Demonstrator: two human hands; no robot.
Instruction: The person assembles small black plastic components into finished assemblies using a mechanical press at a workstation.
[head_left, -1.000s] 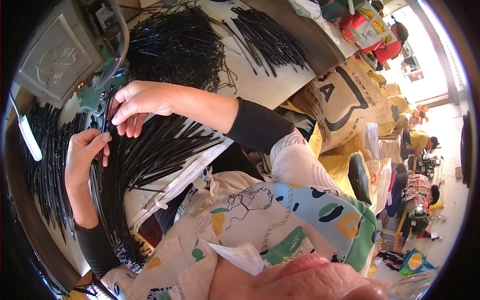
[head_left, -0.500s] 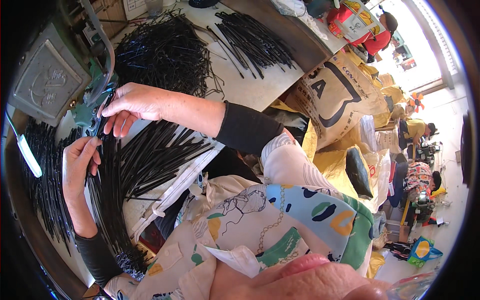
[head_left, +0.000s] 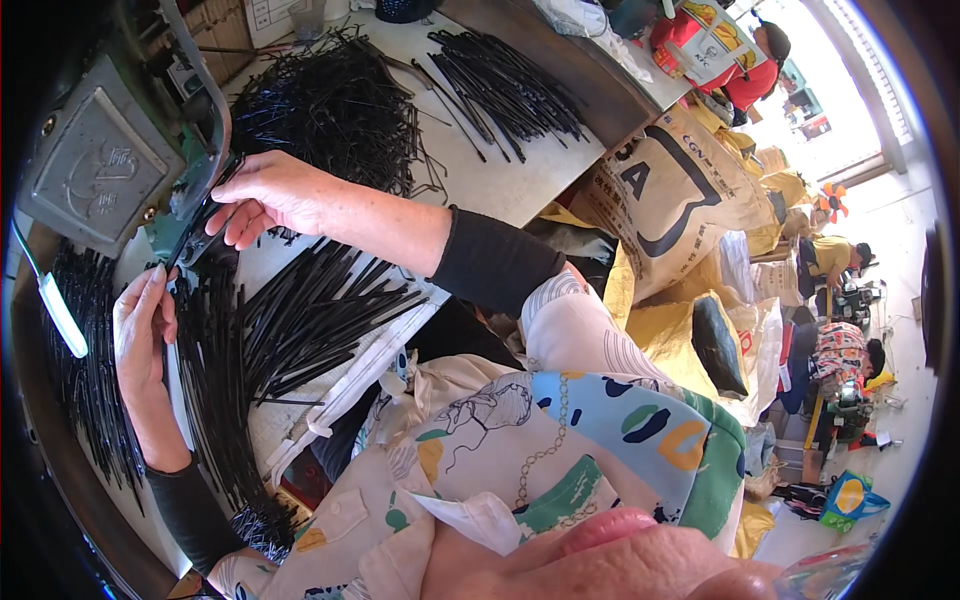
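Note:
My left hand is closed, thumb and fingers pinching the lower end of a thin black strip. Higher up, my right hand grips the same strip near its upper end, its other fingers curled loosely. The strip runs slantwise between both hands, right beside the working head of a grey-green machine; whether it touches the machine I cannot tell. Below my hands lie long black strips in loose bundles, and more strips lie left of my left forearm.
Beyond my right hand is a tangled heap of bent black pieces, with a straighter bundle to its right on the pale tabletop. A white lamp hangs at left. Large sacks stand to the right; other people work farther off.
Both hands have shifted a little: the left one to the left, the right one slightly upward. The strip between them now shows more of its length, slanting beside the machine.

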